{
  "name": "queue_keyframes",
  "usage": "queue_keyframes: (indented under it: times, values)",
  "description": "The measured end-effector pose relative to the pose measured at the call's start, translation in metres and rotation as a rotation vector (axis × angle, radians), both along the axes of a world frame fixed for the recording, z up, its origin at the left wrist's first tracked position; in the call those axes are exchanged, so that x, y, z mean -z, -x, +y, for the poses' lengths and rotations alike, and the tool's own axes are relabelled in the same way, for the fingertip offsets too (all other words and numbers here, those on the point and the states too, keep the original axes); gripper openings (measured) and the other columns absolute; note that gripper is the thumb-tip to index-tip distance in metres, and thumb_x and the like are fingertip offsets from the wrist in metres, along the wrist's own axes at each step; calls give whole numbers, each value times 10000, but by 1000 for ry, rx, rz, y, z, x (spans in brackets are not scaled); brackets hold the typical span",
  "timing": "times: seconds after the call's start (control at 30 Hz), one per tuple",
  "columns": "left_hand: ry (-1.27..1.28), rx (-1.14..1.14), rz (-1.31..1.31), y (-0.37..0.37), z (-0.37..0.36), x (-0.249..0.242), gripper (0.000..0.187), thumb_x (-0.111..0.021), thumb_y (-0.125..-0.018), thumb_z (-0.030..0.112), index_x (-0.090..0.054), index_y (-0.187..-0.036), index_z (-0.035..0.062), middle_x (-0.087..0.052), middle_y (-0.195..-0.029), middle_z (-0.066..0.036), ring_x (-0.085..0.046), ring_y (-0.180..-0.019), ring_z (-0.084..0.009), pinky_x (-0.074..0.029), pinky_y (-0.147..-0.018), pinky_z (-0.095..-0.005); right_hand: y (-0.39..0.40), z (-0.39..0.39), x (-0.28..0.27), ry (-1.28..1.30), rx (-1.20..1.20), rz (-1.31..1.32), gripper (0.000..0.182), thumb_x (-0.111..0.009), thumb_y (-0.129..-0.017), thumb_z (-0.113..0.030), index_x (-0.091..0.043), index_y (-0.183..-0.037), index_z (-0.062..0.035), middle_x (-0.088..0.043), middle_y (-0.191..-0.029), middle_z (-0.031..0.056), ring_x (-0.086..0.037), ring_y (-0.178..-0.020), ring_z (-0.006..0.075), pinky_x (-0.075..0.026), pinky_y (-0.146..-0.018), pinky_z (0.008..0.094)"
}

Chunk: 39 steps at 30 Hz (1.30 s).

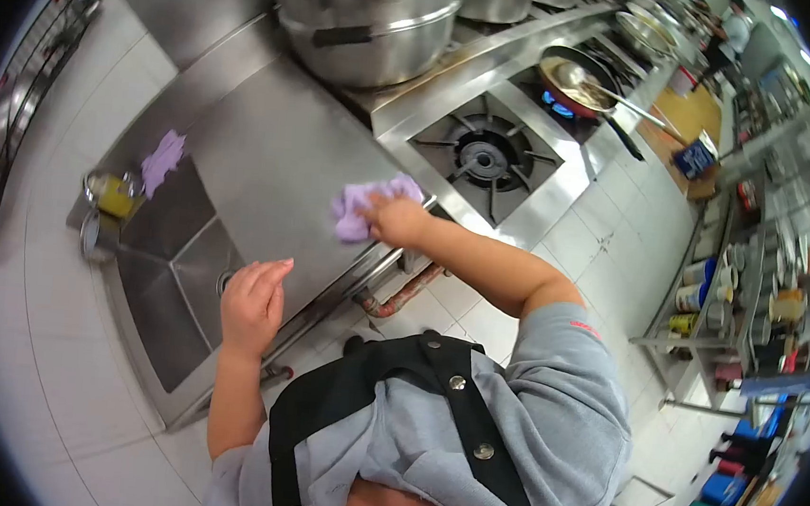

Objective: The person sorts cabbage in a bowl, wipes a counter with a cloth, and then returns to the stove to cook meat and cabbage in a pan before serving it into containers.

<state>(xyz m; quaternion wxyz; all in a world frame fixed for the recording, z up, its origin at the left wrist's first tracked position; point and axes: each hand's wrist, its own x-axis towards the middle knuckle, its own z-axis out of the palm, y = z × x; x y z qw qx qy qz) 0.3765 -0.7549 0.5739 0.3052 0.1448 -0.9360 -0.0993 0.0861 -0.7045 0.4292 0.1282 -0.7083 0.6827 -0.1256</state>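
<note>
My right hand [395, 218] is closed on a crumpled purple cloth [355, 219], which lies against the steel worktop [281, 139] near its front edge. Over the near side of the sink [151, 276] hovers my left hand [254, 306], fingers extended and holding nothing. A second purple cloth [162, 163] hangs at the far corner of the sink. Beside that cloth are a container of yellow liquid [112, 194] and a metal cup [99, 235].
Large steamer pots [370, 27] stand behind the worktop. To the right is an unlit burner [484, 156]. Further along, a pan [580, 81] with a ladle sits over a blue flame, its handle jutting out. Shelves [735, 289] line the right side. A person [731, 36] stands far off.
</note>
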Motion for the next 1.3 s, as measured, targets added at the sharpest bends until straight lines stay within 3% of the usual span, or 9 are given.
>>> queue_keyframes:
  times: [0.17, 0.33, 0.53, 0.67, 0.77, 0.97, 1.07, 1.17, 1.3]
  values:
    - [-149, -26, 3, 45, -10, -7, 250, -568, -848, -4, -648, -1079, 48, -652, -1055, -121, -622, -972, -289, -485, -863, -363, -1, -27, -42, 65, 395, -11, 538, -524, -873, -339, -448, -1373, -154, -461, -1369, 211, -468, -1234, 390, -340, -1043, 503]
    - [-424, 5, -40, 105, -61, 23, 357, -563, -905, 92, -565, -1259, 48, -510, -1338, -142, -482, -1244, -272, -375, -1031, -340, -41, -40, 1, 161, 242, 57, 641, -495, -867, -492, -399, -1425, -191, -244, -1521, 203, -215, -1404, 410, -114, -1073, 672]
    - [-853, -173, -413, 209, -136, 199, 717, -413, -943, 526, -259, -1478, 73, -157, -1554, -184, -86, -1443, -362, -99, -1151, -486, -24, -41, 27, 106, 158, -4, 683, -582, -811, -502, -431, -1410, -210, -255, -1520, 174, -177, -1420, 387, -55, -1090, 670]
    - [-275, -534, -726, 245, -94, 188, 805, -328, -912, 635, -162, -1508, 119, -87, -1569, -173, -27, -1428, -437, -51, -1082, -661, -19, 40, -5, 98, 185, -15, 388, -623, -831, -333, -635, -1169, -143, -427, -1410, 145, -310, -1373, 331, -134, -1087, 657]
    - [-129, -600, -690, 262, -88, 163, 775, -316, -919, 620, -194, -1505, 127, -103, -1565, -177, -61, -1422, -450, -82, -1080, -663, 0, 136, 3, 339, 254, -202, 273, -615, -846, -233, -660, -1102, -150, -558, -1266, 105, -449, -1277, 274, -248, -1103, 537]
    - [-105, -621, -705, 276, -113, 173, 739, -310, -922, 614, -273, -1484, 135, -191, -1536, -212, -134, -1401, -479, -106, -1079, -659, 38, 334, 12, 404, 857, -284, 223, -619, -833, -131, -657, -1043, -66, -643, -1052, 128, -600, -993, 317, -501, -837, 389]
    - [1, -730, -1244, 296, -95, 130, 659, -407, -921, 550, -410, -1414, 113, -311, -1492, -198, -238, -1362, -492, -133, -1074, -654, 48, 414, 9, 313, 1016, -308, 195, -610, -863, -169, -665, -1018, -66, -663, -996, 119, -625, -931, 313, -522, -790, 387]
    - [258, -441, -1074, 333, 31, 53, 550, -545, -885, 435, -527, -1308, 83, -453, -1388, -208, -413, -1270, -453, -276, -1055, -582, 63, 469, 13, 263, 1038, -253, 185, -603, -875, -186, -671, -998, -65, -670, -987, 112, -633, -919, 306, -527, -772, 389]
    - [-205, 507, -631, 405, 168, 83, 542, -639, -851, 333, -513, -1294, 48, -547, -1279, -204, -532, -1179, -340, -426, -991, -415, 94, 503, -3, 294, 1034, -225, 182, -593, -886, -192, -673, -984, -62, -675, -986, 116, -639, -899, 305, -524, -757, 397]
